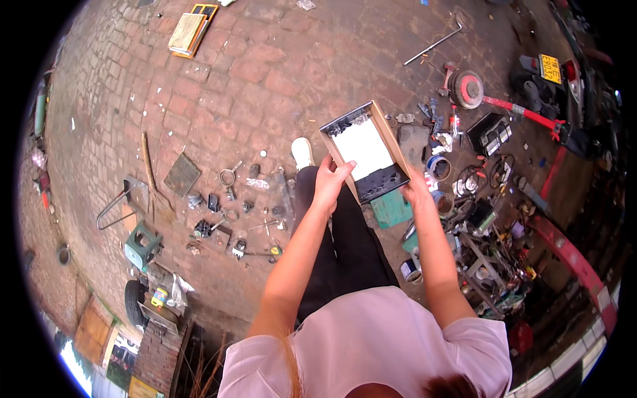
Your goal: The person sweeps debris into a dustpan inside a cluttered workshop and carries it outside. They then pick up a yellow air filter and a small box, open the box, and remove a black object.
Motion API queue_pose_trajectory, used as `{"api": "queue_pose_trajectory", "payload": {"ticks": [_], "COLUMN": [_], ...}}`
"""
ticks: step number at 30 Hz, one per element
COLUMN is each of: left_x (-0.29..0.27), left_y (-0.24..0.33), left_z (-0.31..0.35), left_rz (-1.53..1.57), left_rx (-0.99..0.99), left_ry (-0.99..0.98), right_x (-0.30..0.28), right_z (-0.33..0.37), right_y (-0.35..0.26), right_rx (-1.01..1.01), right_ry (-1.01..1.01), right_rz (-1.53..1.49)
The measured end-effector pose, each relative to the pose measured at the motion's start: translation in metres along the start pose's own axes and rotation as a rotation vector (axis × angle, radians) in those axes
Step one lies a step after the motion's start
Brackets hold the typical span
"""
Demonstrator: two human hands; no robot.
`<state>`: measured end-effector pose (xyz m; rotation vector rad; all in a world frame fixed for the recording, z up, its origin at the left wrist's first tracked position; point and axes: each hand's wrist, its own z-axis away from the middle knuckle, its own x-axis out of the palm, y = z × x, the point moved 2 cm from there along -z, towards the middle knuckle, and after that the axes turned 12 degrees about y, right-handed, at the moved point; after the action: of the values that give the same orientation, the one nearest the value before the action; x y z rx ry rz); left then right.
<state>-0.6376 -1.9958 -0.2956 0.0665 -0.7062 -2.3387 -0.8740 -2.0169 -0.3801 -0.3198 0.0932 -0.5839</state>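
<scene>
Open cardboard box [386, 132], one: above black trousers [361, 245]. Left hand [332, 179]: thumb over one wall, fingers outside, gripping. Right hand [417, 189]: against opposite side, finger spread hidden from me. Slackened grip could drop it.

From where I watch, the one clear set of characters I make out is on the yellow licence plate [551, 68] at the rear of a parked motorbike [535, 93]: dark letters and digits in two lines, turned sideways to me. The yellow jug [159, 297] has a label [158, 301], but its print is too small for me to read.
</scene>
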Motion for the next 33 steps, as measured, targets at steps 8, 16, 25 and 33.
{"api": "queue_pose_trajectory", "payload": {"ticks": [8, 16, 25, 33], "left_x": [-0.025, -0.041, -0.048, -0.004], "left_y": [-0.006, 0.005, 0.005, 0.009], "left_z": [-0.026, -0.034, -0.038, -0.031], "left_rz": [-0.162, -0.167, -0.130, -0.117], "left_rx": [0.142, 0.146, 0.267, 0.419], "left_ry": [0.122, 0.306, 0.302, 0.144], "right_x": [0.022, 0.047, 0.168, 0.174], "right_z": [0.006, 0.084, 0.070, 0.058], "right_y": [0.044, 0.019, 0.045, 0.030], "right_rx": [0.148, -0.804, -1.079, -1.385], "right_ry": [-0.092, 0.314, -0.258, -0.060], "right_rz": [0.049, 0.265, 0.819, 0.924]}}
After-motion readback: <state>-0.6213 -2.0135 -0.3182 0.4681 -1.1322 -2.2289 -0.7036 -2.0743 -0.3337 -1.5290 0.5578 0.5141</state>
